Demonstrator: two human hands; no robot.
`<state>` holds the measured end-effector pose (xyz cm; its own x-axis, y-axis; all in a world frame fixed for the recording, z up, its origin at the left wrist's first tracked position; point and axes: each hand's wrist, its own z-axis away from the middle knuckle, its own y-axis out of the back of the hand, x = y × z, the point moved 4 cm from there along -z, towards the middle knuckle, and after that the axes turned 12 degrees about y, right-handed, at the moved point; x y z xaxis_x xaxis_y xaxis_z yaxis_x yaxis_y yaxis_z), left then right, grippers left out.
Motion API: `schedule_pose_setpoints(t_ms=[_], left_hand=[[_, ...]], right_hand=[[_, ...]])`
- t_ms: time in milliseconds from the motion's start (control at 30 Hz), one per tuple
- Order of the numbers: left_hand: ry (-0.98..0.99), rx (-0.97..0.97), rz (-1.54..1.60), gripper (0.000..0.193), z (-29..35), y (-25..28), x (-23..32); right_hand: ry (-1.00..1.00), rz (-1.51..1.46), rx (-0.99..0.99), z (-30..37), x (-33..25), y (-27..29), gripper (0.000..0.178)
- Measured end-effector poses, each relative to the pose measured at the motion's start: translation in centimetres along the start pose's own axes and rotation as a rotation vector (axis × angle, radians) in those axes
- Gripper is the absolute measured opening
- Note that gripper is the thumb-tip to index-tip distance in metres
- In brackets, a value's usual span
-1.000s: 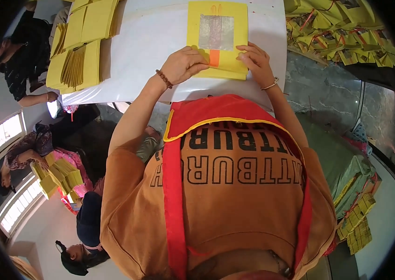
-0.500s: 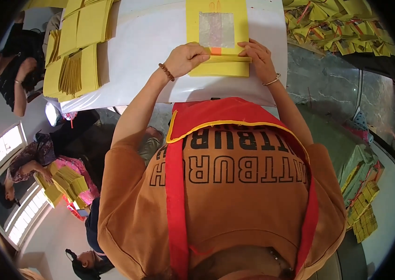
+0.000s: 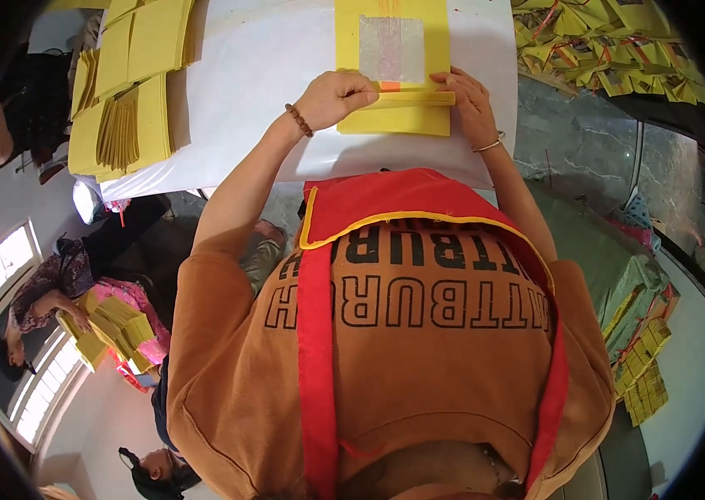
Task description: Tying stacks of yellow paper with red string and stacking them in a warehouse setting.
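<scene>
A yellow paper sheet (image 3: 348,42) with a silvery rectangular patch (image 3: 402,50) lies flat on the white-covered table. Across it, close to its near end, runs a narrow folded strip of yellow paper (image 3: 415,98), just below a small orange mark. My left hand (image 3: 336,100) is closed, with thumb and curled fingers pinching the strip's left end. At the other end, my right hand (image 3: 471,107) grips the strip, its fingertips resting along the sheet's right edge. More yellow paper (image 3: 407,122) shows flat below the fold.
Fanned stacks of yellow paper (image 3: 140,121) cover the table's left side. The white tabletop (image 3: 261,50) lies between them and my sheet. Bundles of folded yellow paper (image 3: 611,50) are heaped at the far right. Other people sit at left, one holding yellow paper (image 3: 123,329).
The folded strip is still pinched at both ends, and the hands have barely moved. The whole view has shifted slightly, with the sheet a little farther right and up.
</scene>
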<state>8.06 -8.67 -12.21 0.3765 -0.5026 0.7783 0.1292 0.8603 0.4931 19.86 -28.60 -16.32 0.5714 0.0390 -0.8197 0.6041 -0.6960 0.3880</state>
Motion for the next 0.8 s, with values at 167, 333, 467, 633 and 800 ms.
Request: schedule_pose_setpoints(t_ms=[167, 333, 467, 633, 800], left_hand=[[-0.020, 0.032, 0.014, 0.022, 0.2, -0.3, -0.2], [0.013, 0.043, 0.051, 0.021, 0.4, -0.3, -0.1], [-0.013, 0.081, 0.022, 0.020, 0.3, -0.4, 0.1], [-0.031, 0.084, 0.026, 0.019, 0.3, -0.4, 0.1], [0.033, 0.041, 0.098, 0.020, 0.2, -0.4, -0.4]], right_hand=[[-0.052, 0.029, -0.032, 0.2, 0.0, -0.1, 0.032], [-0.023, 0.024, -0.029, -0.2, -0.9, 0.0, 0.035], [-0.034, 0.011, -0.047, -0.2, -0.6, 0.0, 0.035], [-0.043, 0.033, -0.032, -0.2, -0.6, 0.1, 0.035], [0.000, -0.009, -0.036, 0.4, -0.1, 0.2, 0.022]])
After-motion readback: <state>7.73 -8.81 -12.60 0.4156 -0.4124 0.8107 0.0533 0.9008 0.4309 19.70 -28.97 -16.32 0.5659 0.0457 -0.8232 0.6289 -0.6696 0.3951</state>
